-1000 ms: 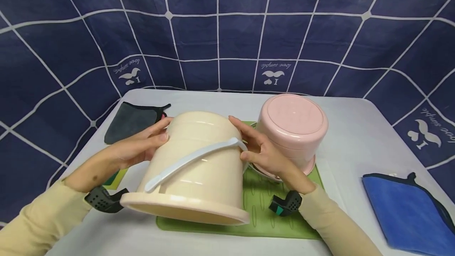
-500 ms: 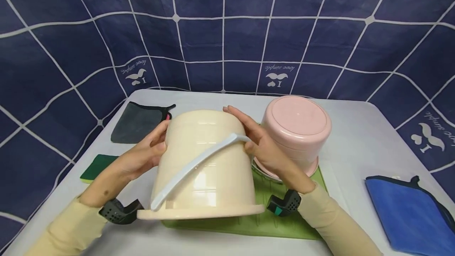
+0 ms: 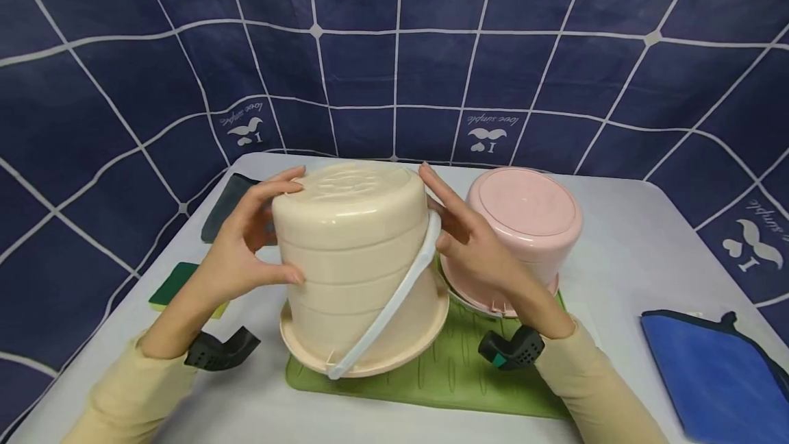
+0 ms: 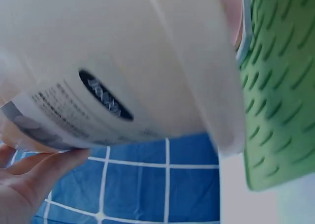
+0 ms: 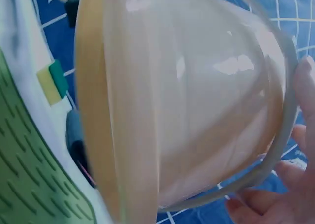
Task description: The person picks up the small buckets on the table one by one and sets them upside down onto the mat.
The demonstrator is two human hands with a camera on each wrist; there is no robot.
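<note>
A cream plastic bucket point(image 3: 357, 259) is upside down and tilted over the green ribbed mat point(image 3: 456, 368), its base facing up. My left hand point(image 3: 246, 238) holds its left side, thumb on the front and fingers by the base edge. At the right side, my right hand point(image 3: 471, 242) holds the bucket near the pale handle point(image 3: 394, 300), which hangs diagonally across the front. A printed label point(image 4: 69, 111) shows on the bucket in the left wrist view. In the right wrist view, fingertips are at the base end beside the handle. Whether the rim touches the mat is unclear.
An upside-down pink bucket point(image 3: 524, 225) stands on the mat just right of my right hand. Left lie a green and yellow sponge point(image 3: 175, 283) and a dark grey cloth mitt point(image 3: 224, 204). A blue cloth mitt point(image 3: 709, 368) lies at the far right.
The cream bucket has tipped, so its base now shows, and its handle has swung steeper. Both hands have shifted round the sides toward the base. The pink bucket stays in place.
</note>
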